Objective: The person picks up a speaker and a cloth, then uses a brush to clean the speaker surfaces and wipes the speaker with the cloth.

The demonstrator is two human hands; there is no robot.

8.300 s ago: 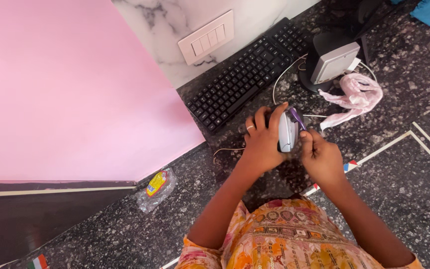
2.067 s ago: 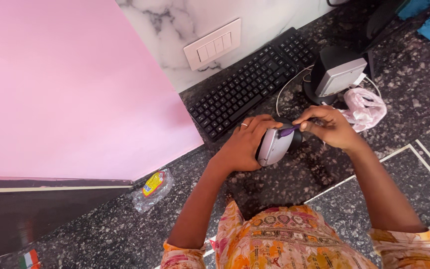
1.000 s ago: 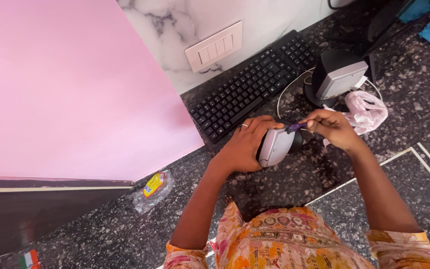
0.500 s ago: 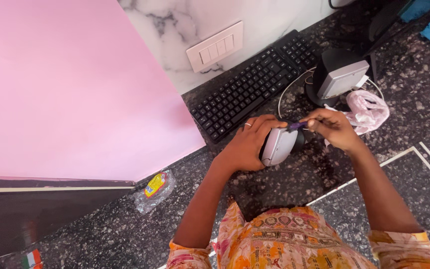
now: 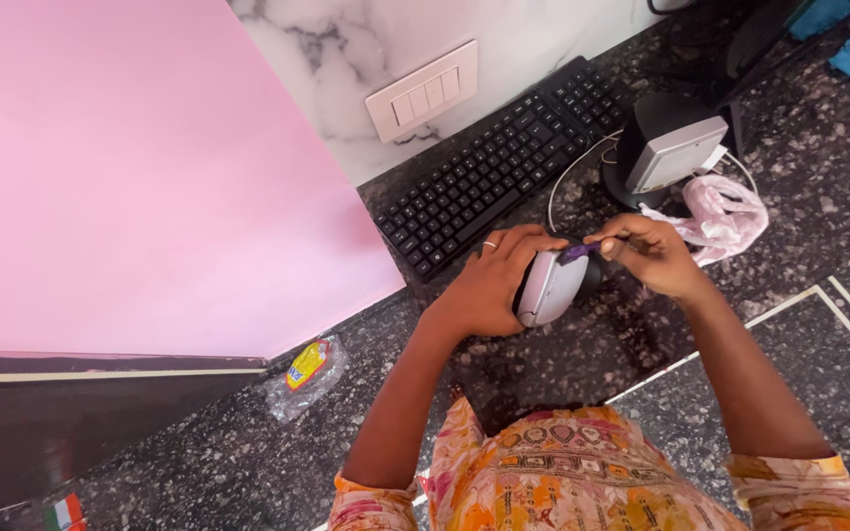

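Observation:
My left hand [image 5: 489,285] grips a grey and black computer mouse [image 5: 550,286], turned so its pale underside faces up, just above the dark speckled stone counter [image 5: 582,354]. My right hand [image 5: 649,254] pinches a small purple tool [image 5: 576,253] whose tip touches the top edge of the mouse. A ring shows on a left-hand finger. Part of the mouse is hidden under my left fingers.
A black keyboard [image 5: 499,167] lies behind the hands. A grey and black device on a round base [image 5: 668,149] stands at the right with a white cable [image 5: 568,177] and a crumpled pink plastic bag [image 5: 725,211]. A clear wrapper with a yellow label [image 5: 305,372] lies left. A pink wall [image 5: 140,187] and switch plate [image 5: 421,90] stand behind.
Over the last second the hands stay almost in place; the purple tool's tip shifts slightly along the mouse's edge. Much earlier the mouse was held more upright, nearer my body.

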